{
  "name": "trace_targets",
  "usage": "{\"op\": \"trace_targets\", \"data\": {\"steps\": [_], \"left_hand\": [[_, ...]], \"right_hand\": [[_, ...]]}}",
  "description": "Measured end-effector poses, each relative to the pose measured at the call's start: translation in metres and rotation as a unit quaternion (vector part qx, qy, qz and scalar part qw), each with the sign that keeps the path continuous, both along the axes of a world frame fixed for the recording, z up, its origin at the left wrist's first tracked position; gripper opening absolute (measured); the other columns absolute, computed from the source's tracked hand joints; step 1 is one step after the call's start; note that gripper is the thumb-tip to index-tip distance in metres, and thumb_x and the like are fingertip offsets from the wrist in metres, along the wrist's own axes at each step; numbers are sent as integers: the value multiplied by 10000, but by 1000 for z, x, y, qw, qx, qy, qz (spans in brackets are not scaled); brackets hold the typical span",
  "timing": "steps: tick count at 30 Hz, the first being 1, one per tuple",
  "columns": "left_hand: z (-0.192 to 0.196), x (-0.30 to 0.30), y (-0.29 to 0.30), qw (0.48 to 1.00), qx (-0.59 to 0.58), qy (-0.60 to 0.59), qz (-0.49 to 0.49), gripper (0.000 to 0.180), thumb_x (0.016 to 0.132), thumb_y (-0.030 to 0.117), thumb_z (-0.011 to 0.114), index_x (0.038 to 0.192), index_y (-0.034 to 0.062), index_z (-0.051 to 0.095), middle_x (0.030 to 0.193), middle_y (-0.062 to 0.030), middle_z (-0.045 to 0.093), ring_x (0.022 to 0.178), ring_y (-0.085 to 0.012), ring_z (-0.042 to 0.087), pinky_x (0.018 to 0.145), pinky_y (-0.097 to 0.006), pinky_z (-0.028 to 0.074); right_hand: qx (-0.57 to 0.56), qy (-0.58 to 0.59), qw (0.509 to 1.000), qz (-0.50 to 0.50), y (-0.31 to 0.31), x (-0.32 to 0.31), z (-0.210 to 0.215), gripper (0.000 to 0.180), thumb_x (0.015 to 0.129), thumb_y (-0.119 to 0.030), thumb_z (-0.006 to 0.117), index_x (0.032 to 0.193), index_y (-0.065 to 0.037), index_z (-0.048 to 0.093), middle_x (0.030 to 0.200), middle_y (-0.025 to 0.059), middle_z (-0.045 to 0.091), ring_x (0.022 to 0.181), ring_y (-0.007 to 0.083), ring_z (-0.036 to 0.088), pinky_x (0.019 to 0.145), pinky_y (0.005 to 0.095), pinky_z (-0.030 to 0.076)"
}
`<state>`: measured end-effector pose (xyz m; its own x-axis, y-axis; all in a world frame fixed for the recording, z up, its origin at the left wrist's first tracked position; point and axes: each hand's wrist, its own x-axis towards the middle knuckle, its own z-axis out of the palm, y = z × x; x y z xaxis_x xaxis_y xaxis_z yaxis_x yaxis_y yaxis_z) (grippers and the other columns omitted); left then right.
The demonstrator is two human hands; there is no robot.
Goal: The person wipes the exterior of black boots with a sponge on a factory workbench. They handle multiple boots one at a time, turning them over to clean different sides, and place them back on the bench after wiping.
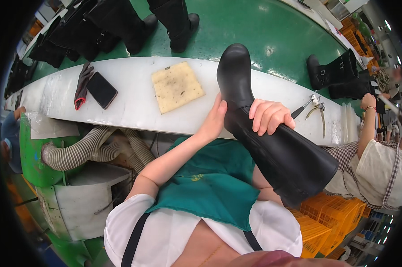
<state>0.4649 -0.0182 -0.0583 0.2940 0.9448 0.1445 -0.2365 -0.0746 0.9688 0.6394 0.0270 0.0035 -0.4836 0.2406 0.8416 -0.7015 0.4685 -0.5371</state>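
A tall black boot (281, 153) slants across in front of me, its rounded toe over the white table and its wide shaft end toward my right side. My right hand (270, 116) is wrapped over the shaft near the ankle, fingers curled round it. On the boot's left side, by the ankle, my left hand (216, 116) presses with its fingers partly hidden behind the boot. Left of the boot, a yellowish square pad (177, 86) with dark smudges lies on the table. A hammer (304, 107) and pincers (320, 116) rest just right of my right hand.
The white table (134, 71) curves across, carrying a phone (102, 90) and a dark glove (83, 84). Several black boots (120, 26) stand beyond it. Ribbed hoses and a green machine (40, 164) are at left. Orange crates (330, 222) and a co-worker (379, 169) are at right.
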Motion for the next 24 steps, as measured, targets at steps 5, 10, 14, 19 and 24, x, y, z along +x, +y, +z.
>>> {"op": "trace_targets", "data": {"steps": [5, 10, 14, 19, 24], "left_hand": [[16, -6, 0, 1000, 13, -1, -23, 650, 975, 263, 419, 1456, -16, 83, 1475, -165, 229, 1377, -240, 214, 1110, -334, 180], [42, -3, -4, 998, 61, -4, -30, 764, 937, 206, 515, 1462, -20, 9, 1513, -169, 155, 1399, -232, 160, 1120, -330, 142], [34, -2, -5, 997, 56, 36, -26, 761, 944, 240, 500, 1460, -24, 6, 1516, -174, 142, 1404, -231, 144, 1121, -328, 131], [11, 3, 14, 985, -115, -117, -60, 672, 951, 412, 442, 1431, 3, 211, 1432, -162, 330, 1321, -256, 329, 1083, -352, 278], [-13, -10, 37, 711, -216, -503, -440, 667, 906, 482, 465, 1370, 19, 344, 1288, -185, 462, 1160, -314, 470, 953, -479, 428]], "right_hand": [[-102, 132, 986, 16, 9, 16, -22, 386, 912, -347, 420, 615, -120, 513, 588, 58, 587, 591, 184, 548, 728, 318, 357], [-217, 300, 927, 65, 5, 16, -37, 443, 939, -207, 243, 556, -122, 449, 496, 34, 475, 534, 156, 457, 705, 307, 328], [-188, 250, 948, 49, 5, 17, -29, 470, 949, -215, 192, 573, -127, 461, 503, 41, 490, 549, 174, 466, 718, 326, 337], [-227, 112, 965, -74, 4, -6, 6, 529, 972, -290, 145, 613, -107, 487, 584, 72, 574, 593, 204, 490, 830, 386, 363], [-289, 59, 882, -367, -3, -57, 48, 357, 965, -190, 353, 1240, 29, 414, 1137, 194, 565, 1150, 285, 510, 1038, 403, 341]]}}
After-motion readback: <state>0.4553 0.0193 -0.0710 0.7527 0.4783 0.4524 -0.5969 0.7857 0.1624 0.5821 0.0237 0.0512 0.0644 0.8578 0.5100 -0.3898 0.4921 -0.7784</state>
